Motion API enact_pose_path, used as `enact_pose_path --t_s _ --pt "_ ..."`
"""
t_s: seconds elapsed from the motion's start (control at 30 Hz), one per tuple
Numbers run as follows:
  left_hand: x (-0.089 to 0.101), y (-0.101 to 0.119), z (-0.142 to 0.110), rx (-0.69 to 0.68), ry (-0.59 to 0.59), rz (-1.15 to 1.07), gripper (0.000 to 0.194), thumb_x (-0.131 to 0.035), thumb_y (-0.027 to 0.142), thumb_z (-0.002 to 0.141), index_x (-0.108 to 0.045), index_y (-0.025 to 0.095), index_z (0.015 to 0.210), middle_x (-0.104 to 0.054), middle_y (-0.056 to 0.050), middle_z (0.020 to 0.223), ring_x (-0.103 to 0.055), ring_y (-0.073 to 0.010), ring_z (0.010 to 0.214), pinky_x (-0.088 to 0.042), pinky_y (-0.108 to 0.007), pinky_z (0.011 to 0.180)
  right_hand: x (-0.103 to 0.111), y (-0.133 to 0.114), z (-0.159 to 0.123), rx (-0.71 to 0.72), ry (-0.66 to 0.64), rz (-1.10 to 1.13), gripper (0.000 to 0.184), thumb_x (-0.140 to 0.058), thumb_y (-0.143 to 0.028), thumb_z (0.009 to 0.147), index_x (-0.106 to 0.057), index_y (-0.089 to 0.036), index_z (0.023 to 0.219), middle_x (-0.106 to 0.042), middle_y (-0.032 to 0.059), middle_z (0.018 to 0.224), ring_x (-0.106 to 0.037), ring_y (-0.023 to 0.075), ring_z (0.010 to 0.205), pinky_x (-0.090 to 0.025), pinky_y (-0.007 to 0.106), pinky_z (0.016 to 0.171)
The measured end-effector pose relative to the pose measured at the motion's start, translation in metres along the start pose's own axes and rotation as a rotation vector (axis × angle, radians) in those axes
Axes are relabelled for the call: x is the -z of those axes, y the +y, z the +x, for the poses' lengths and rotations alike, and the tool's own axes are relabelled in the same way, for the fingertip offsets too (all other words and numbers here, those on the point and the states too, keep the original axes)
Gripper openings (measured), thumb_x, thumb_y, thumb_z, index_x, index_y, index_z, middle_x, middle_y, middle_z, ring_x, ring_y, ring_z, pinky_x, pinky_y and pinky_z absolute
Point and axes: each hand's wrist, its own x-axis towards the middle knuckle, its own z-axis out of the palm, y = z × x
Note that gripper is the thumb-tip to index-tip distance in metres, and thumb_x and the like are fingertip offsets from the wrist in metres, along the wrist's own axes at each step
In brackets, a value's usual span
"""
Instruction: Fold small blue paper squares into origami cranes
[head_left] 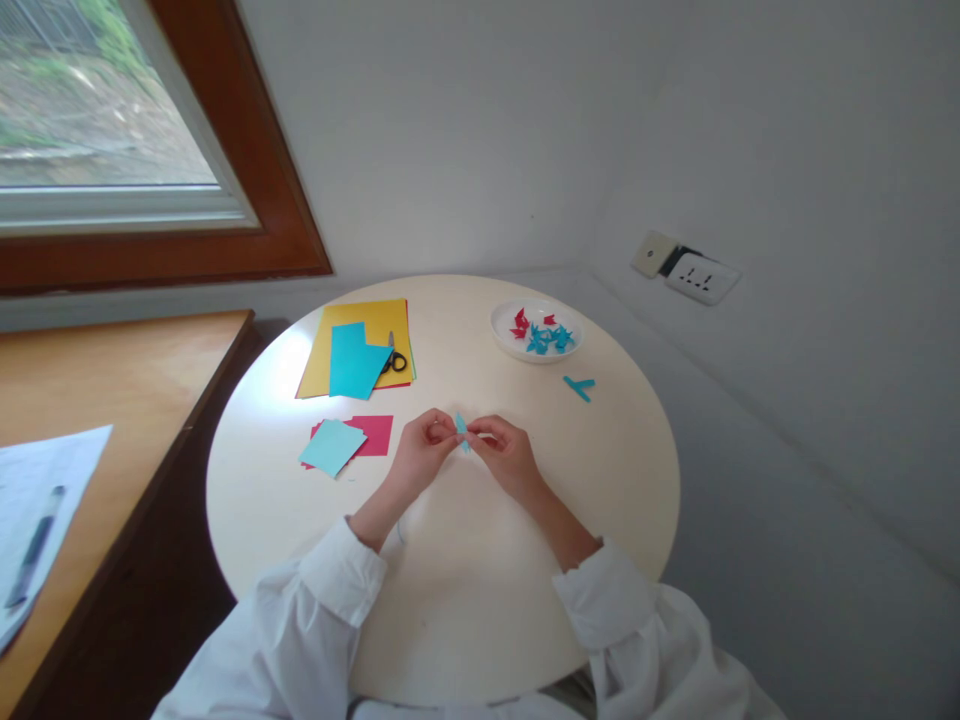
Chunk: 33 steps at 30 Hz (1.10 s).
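Between my fingertips, over the middle of the round table, is a small folded piece of light blue paper (462, 432). My left hand (426, 452) pinches it from the left, and my right hand (507, 456) pinches it from the right. The fingers partly cover the paper, so its full shape is hidden. Left of my hands lie loose paper squares, a light blue one (333, 447) on top of red ones (376, 435). A white plate (498, 340) at the back right holds several small folded paper pieces in red (520, 322) and blue (551, 340).
Yellow paper sheets (315, 365) lie at the back left of the round table (480, 620). On them are blue paper (352, 360) and black-handled scissors (399, 361). Blue paper strips (580, 387) lie near the plate. A wooden desk (135, 370) stands at left, walls behind and right.
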Motion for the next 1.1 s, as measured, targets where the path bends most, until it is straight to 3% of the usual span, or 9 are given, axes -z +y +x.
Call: enact_pose_path --t_s 0.23,0.5,0.73,0.97,1.1 --pt "-0.004 0.004 -0.003 -0.021 0.008 0.003 0.028 -0.069 0.034 0.064 -0.048 0.017 0.072 -0.060 0.002 0.058 -0.057 -0.0112 0.058 -0.039 -0.020 0.053 0.000 0.001 0.001 0.049 0.011 0.038 0.007 -0.060 -0.027 0.069 -0.061 -0.020 0.070 -0.059 0.0026 0.076 -0.057 0.0151 0.074 -0.049 0.025 0.062" --pt "-0.006 0.008 -0.001 -0.047 0.067 0.049 0.021 -0.070 0.033 0.061 -0.064 0.014 0.068 -0.066 -0.005 0.072 -0.059 -0.0160 0.071 -0.047 -0.028 0.069 0.000 -0.004 -0.002 0.107 0.063 -0.047 0.008 -0.056 -0.027 0.074 -0.057 -0.021 0.070 -0.056 0.0024 0.077 -0.054 0.0146 0.074 -0.046 0.025 0.061" --pt "-0.006 0.009 -0.005 -0.070 0.063 0.109 0.013 -0.065 0.028 0.066 -0.063 0.015 0.069 -0.061 -0.001 0.063 -0.055 -0.0115 0.058 -0.043 -0.023 0.056 0.000 -0.005 -0.003 0.112 0.050 -0.113 0.009 -0.054 -0.026 0.076 -0.060 -0.020 0.079 -0.062 0.0027 0.075 -0.056 0.0148 0.068 -0.045 0.027 0.062" --pt "-0.009 0.012 -0.006 -0.061 0.047 -0.023 0.011 -0.063 0.024 0.067 -0.063 0.014 0.074 -0.065 -0.004 0.073 -0.062 -0.0147 0.065 -0.049 -0.027 0.065 0.001 -0.003 -0.003 0.150 0.055 -0.103 0.008 -0.054 -0.024 0.077 -0.061 -0.021 0.078 -0.063 0.0026 0.076 -0.058 0.0151 0.072 -0.047 0.027 0.065" --pt "-0.009 0.012 -0.006 -0.093 0.062 0.032 0.013 -0.065 0.023 0.066 -0.065 0.015 0.076 -0.068 -0.005 0.077 -0.062 -0.0164 0.074 -0.049 -0.026 0.068 0.002 -0.003 -0.003 0.209 0.063 -0.095 0.008 -0.054 -0.022 0.077 -0.062 -0.021 0.078 -0.061 0.0028 0.079 -0.058 0.0156 0.078 -0.048 0.028 0.069"
